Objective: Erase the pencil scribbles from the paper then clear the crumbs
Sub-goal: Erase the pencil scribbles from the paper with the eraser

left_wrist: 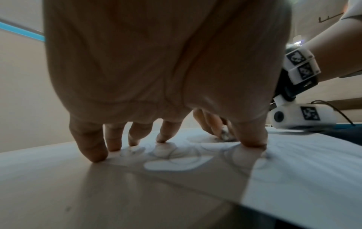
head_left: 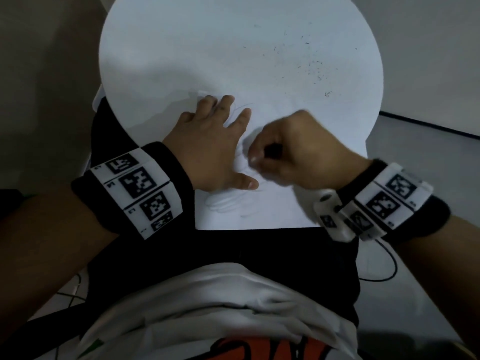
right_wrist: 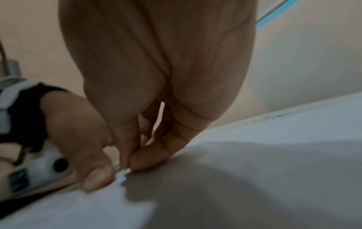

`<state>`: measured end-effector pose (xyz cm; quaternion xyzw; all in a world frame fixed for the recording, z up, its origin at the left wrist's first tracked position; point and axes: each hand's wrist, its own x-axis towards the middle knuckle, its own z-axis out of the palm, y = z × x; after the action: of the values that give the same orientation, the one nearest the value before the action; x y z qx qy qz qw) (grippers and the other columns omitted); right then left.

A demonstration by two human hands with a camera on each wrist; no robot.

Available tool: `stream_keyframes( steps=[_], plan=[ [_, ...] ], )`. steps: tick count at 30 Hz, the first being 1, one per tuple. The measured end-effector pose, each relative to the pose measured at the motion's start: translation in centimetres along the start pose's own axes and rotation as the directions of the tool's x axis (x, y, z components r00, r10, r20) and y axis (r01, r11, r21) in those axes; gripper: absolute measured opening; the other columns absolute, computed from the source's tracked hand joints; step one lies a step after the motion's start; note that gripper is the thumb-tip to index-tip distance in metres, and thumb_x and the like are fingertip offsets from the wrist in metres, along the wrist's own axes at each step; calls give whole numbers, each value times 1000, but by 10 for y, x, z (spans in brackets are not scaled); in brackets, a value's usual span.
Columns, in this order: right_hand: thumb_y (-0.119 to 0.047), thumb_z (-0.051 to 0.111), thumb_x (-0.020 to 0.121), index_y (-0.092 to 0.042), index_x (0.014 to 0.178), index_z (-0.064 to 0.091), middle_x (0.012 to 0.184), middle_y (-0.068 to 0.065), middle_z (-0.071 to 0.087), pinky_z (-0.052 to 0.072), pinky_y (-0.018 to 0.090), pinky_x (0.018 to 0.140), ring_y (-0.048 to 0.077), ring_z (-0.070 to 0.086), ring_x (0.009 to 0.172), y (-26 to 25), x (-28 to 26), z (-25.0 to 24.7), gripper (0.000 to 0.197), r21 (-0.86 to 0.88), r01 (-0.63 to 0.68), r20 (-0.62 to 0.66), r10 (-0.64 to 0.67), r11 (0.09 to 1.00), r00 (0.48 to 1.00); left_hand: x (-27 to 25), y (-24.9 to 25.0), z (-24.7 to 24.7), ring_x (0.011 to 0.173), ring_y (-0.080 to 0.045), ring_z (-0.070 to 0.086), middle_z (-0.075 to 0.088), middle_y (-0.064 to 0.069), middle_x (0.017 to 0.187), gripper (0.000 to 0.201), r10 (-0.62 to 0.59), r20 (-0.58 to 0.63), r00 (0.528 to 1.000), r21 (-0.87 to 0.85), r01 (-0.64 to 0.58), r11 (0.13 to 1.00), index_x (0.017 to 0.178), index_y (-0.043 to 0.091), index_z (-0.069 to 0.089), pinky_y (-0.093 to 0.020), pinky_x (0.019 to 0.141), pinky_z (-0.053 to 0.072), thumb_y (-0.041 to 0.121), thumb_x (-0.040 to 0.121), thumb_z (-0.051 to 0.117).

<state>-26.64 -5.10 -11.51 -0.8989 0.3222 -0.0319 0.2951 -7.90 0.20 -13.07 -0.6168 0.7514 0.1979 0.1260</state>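
Observation:
A white sheet of paper (head_left: 272, 209) with faint pencil loops lies on the near part of a round white table (head_left: 181, 48). My left hand (head_left: 207, 146) lies flat on the sheet's left side with its fingers spread, pressing it down; the left wrist view shows those fingertips (left_wrist: 162, 139) on the scribbles (left_wrist: 176, 155). Just to the right, my right hand (head_left: 288, 152) is curled and pinches a small white eraser (right_wrist: 125, 172) whose tip touches the paper. The same eraser (left_wrist: 225, 134) shows small behind my left thumb. Motion blurs the right hand.
Dark eraser crumbs (head_left: 311, 63) are scattered over the table's far right part. The paper's near edge hangs past the table rim above my lap. A thin black cable (head_left: 389, 268) trails on the floor at the right. Grey floor surrounds the table.

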Motion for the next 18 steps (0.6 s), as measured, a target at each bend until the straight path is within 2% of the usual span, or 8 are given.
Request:
stream_keyframes(
  steps=[2,4,7,9,10,13,16,18],
  plan=[
    [-20,78,81,-20,81,77,70,-9,72,49,16,67,5,65,61,4,-5,-3,2,17,-19,47,19,1000,999,0,-1,1,153,-35,-3,-8,-8,167,125,0,4,1000,4,0,1000,161,31,-4,-54,116,22,93,63,45],
    [-23,77,82,-20,81,77,71,-7,73,51,22,70,6,67,63,16,-2,-12,3,-7,-70,-32,70,997,997,1,-2,2,152,-36,-4,-10,-9,167,118,-1,8,1000,-3,1,1000,158,42,-7,-55,117,21,94,66,45],
    [-20,76,80,-18,81,76,75,-6,74,50,22,70,8,67,66,8,3,-3,2,-30,23,-48,-24,999,999,3,-3,0,152,-39,-4,-9,-13,167,108,9,-9,1000,4,-9,1000,155,53,-5,-56,116,21,94,65,39],
    [-20,75,80,-19,81,75,74,-7,72,49,19,69,7,65,65,5,-1,2,1,-23,68,14,-67,997,998,2,-3,0,152,-39,-5,-10,-13,167,108,11,-2,1000,7,-11,1000,155,54,-5,-57,116,20,94,66,40],
    [-21,75,81,-19,81,75,72,-7,72,49,20,68,7,66,64,9,-3,-1,2,-25,41,18,-41,999,999,3,-4,0,152,-38,-6,-12,-13,167,109,7,7,1000,7,-7,1000,155,54,-6,-57,117,19,95,66,42],
    [-23,75,82,-19,81,76,72,-7,73,50,21,70,9,67,65,14,-1,-7,4,-45,-16,-35,15,999,999,4,-7,-2,152,-38,-9,-16,-13,167,114,-6,36,999,-1,6,1000,154,53,-9,-57,118,16,96,63,45],
    [-18,76,79,-18,81,76,75,-9,72,45,12,68,6,63,65,4,-5,1,3,-35,84,54,-82,996,995,4,-8,-4,152,-38,-10,-17,-12,166,116,-4,49,999,14,3,1000,154,53,-9,-58,118,16,95,62,46],
    [-20,77,80,-19,82,76,73,-8,72,49,20,69,7,63,63,10,-5,-4,2,-46,45,42,-43,998,998,5,-9,-5,153,-37,-10,-18,-12,166,116,-11,62,998,15,11,1000,154,53,-10,-58,118,15,95,63,48]
  ],
)
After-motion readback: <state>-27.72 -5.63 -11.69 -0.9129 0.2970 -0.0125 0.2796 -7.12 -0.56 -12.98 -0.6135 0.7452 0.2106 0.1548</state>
